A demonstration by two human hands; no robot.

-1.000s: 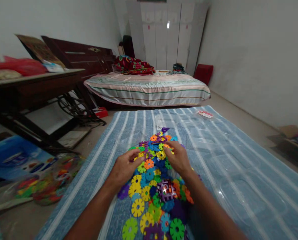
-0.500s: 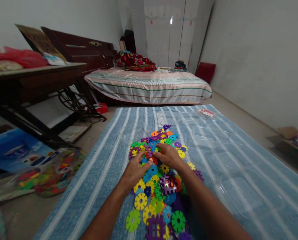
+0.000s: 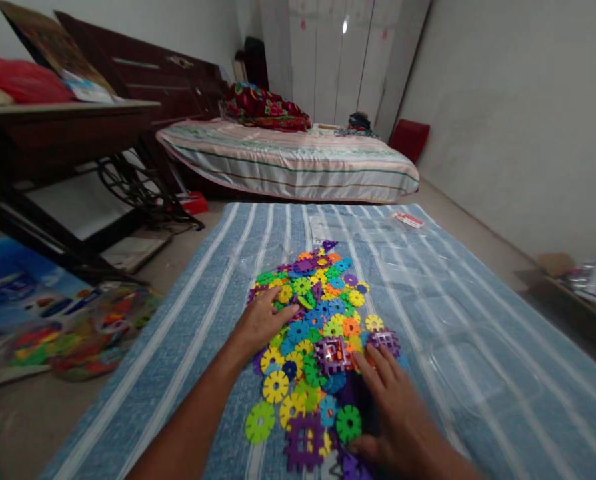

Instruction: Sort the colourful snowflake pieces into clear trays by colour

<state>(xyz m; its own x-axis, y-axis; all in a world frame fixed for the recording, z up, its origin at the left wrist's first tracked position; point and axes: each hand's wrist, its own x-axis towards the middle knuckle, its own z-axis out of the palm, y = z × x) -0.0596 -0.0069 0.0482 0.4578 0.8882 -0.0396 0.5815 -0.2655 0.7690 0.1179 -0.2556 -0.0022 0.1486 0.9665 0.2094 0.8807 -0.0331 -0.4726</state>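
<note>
A heap of bright plastic snowflake discs and square connector pieces (image 3: 318,313) lies on a blue striped mat (image 3: 203,313). My left hand (image 3: 261,323) rests flat on the heap's left edge, fingers spread over green and yellow discs. Lower down on the right, my right hand (image 3: 395,407) lies palm down with fingers apart. Its fingertips touch pieces beside a purple square connector (image 3: 385,341). Neither hand holds a piece. Another purple square piece (image 3: 305,440) sits at the near end of the heap.
A clear plastic sheet (image 3: 473,373) covers the mat's right side, with a small red label (image 3: 408,219) at its far edge. A bag of coloured pieces (image 3: 93,330) and a blue box (image 3: 13,293) lie on the floor left. A dark table (image 3: 63,140) and a bed (image 3: 288,160) stand beyond.
My right hand has drawn back from the middle of the heap to its near right side. My left hand stayed on the left edge. The heap looks more spread out.
</note>
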